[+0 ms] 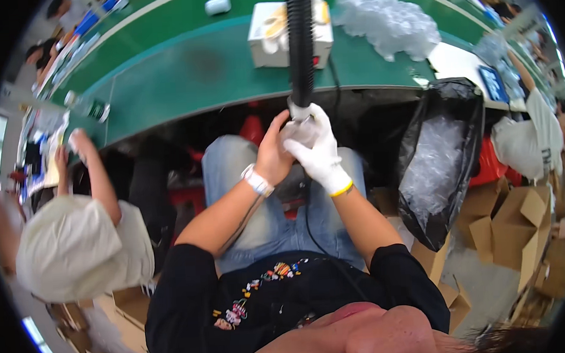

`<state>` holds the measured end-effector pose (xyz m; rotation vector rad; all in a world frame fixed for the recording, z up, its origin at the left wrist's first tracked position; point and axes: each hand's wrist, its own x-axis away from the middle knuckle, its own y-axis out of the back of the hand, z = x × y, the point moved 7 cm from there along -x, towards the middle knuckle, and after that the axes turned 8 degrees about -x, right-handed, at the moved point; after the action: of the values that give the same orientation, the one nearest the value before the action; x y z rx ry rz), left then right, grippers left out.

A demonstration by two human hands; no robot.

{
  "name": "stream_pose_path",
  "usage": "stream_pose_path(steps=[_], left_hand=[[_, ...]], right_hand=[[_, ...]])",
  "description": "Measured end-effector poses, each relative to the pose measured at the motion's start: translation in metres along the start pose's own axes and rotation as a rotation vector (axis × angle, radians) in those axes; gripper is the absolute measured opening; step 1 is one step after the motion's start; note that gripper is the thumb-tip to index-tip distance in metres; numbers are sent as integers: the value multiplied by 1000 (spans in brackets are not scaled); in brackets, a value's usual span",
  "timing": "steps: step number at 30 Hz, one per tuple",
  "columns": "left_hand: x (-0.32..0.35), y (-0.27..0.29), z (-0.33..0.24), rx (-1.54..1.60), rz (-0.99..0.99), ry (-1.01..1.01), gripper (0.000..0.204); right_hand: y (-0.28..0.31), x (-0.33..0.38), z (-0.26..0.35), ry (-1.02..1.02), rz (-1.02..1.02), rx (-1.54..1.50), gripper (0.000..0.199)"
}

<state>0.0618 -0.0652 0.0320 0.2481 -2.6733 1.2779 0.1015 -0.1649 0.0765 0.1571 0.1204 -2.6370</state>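
1. In the head view, the left hand [273,152] is bare and wears a white wristband [257,180]. Its fingers are bent around a small clear plastic piece [298,133], held in front of the person above the lap.
2. The right hand [316,150] wears a white glove with a yellow cuff band. Its fingers are closed around the same clear plastic piece and touch the low end of a black ribbed hose [300,41].
3. The hose goes up from the hands, over the edge of the green table [181,79], toward the far side.
4. On the table, behind the hose, stands a white box-shaped device [269,36] with round openings on top.
5. To the right of it lies a heap of clear plastic pieces [386,21].
6. On the right, near the table edge, hangs a black bag [444,161], open and filled with clear plastic.
7. Brown cardboard boxes [515,228] are on the floor, lower right.
8. On the left sits another person in a cream shirt [75,245], one arm raised to the table.
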Motion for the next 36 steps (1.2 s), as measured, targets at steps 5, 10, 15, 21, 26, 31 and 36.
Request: stream_pose_path(steps=[5,10,15,21,26,31,36], left_hand=[[19,13,1,-218,-154,-301,53],[15,12,-6,-977,13,-398,48],[12,15,-8,-624,-56,-341,38],[9,-1,-5,-713,-12,-459,31],[11,-15,5,-1032,131,-578,36],[-4,-9,2,-931,98,-551,32],[-20,26,18,-417,7,-17,22]], right_hand=[[-21,-2,-21,-18,221,224,50],[12,18,-20,114,295,437,47],[14,43,-36,-317,279,-182,34],[20,56,-60,-524,119,-396,15],[33,57,-86,-563,-6,-523,9],[44,48,-71,-421,255,286,17],[24,55,-20,-2,603,579,22]])
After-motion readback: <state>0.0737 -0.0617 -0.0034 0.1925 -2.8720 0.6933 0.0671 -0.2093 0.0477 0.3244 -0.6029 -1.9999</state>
